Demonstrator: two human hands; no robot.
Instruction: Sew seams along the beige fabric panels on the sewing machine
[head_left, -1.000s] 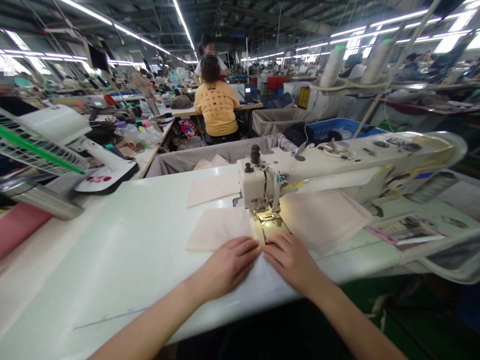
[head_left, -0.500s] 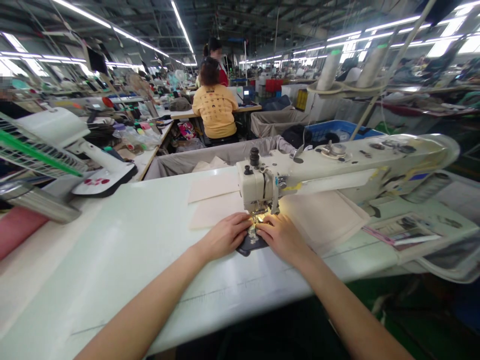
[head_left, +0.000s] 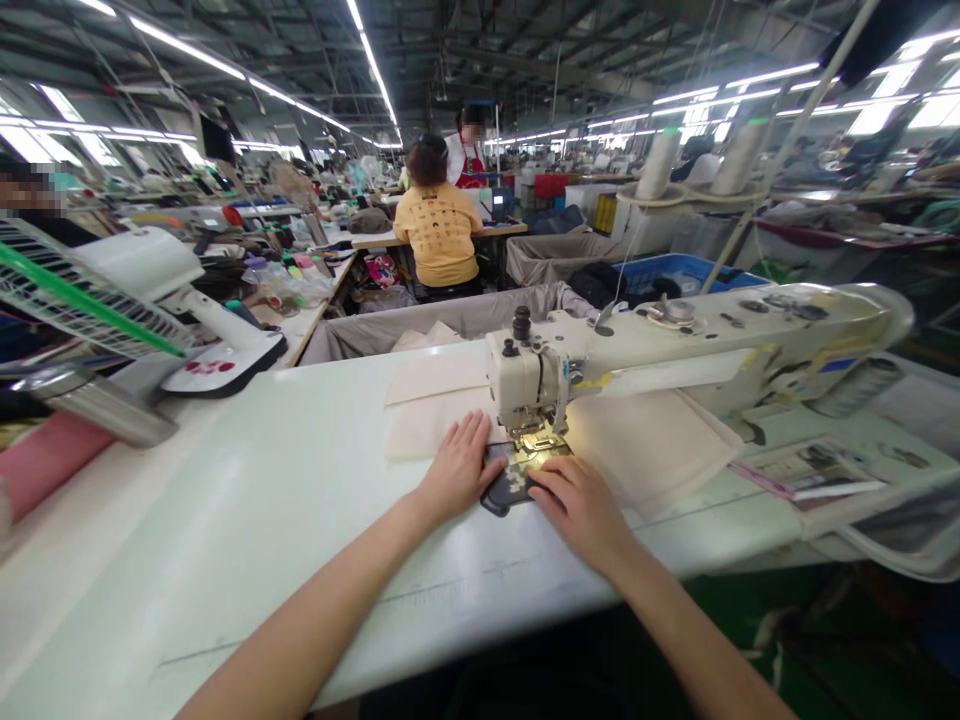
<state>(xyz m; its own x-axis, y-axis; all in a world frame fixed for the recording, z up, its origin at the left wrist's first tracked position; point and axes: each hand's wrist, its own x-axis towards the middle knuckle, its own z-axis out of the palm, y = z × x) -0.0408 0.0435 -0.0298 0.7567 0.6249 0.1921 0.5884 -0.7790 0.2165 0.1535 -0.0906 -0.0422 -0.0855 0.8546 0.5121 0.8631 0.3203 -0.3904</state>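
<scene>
A white sewing machine [head_left: 525, 375] stands on the pale green table [head_left: 300, 480], its lamp lighting the needle area. Below the needle lies a small dark piece with a pale pattern [head_left: 517, 484]. My left hand [head_left: 456, 468] lies flat at its left side, fingers spread, thumb at its edge. My right hand [head_left: 577, 500] rests at its right side, fingers bent with the fingertips on it; nothing is seen gripped. Cream fabric panels [head_left: 431, 405] lie behind my left hand, and a larger cream fabric [head_left: 652, 440] lies right of the needle.
A fan [head_left: 225, 360] and a metal bottle [head_left: 105, 405] stand at the left. A cloth-lined bin [head_left: 345, 335] is behind the table. At the right lies a small tray [head_left: 817, 475]. A person in a yellow top [head_left: 439, 235] sits ahead.
Both hands have drawn apart and slightly back from the needle, and my left fingers have spread. More of the dark piece and the lit plate shows. The view has shifted slightly.
</scene>
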